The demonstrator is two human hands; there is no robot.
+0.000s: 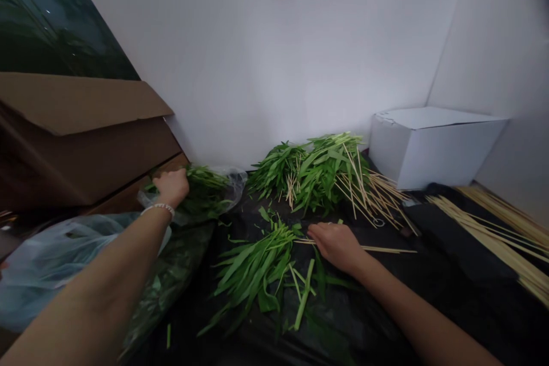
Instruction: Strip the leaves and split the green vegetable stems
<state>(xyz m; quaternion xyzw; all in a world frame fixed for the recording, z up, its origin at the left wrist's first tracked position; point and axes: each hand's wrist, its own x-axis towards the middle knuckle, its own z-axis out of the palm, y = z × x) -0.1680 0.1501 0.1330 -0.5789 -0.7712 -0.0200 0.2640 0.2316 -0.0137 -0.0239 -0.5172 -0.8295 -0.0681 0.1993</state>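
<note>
My left hand (172, 186), a beaded bracelet at its wrist, reaches to leafy greens (201, 183) in a clear plastic bag (237, 186); its curled fingers are closed at the bag's left side, and what they hold is hidden. Thin wooden sticks (386, 250) pass under my right hand (333, 243), whose fingers are closed around them. Just left of that hand lies a loose bunch of long green leaves (257, 266). Cut stems (304, 297) rest below it. Farther back is a pile of leaf bundles (317, 168) with sticks (377, 194) poking out to the right.
A cardboard box (86, 154) stands at the left, above a translucent plastic bag (64, 257). At the right are a white box (441, 148) and long pale sticks (484, 234) beside a dark block (458, 240). Black sheeting (386, 309) covers the work surface.
</note>
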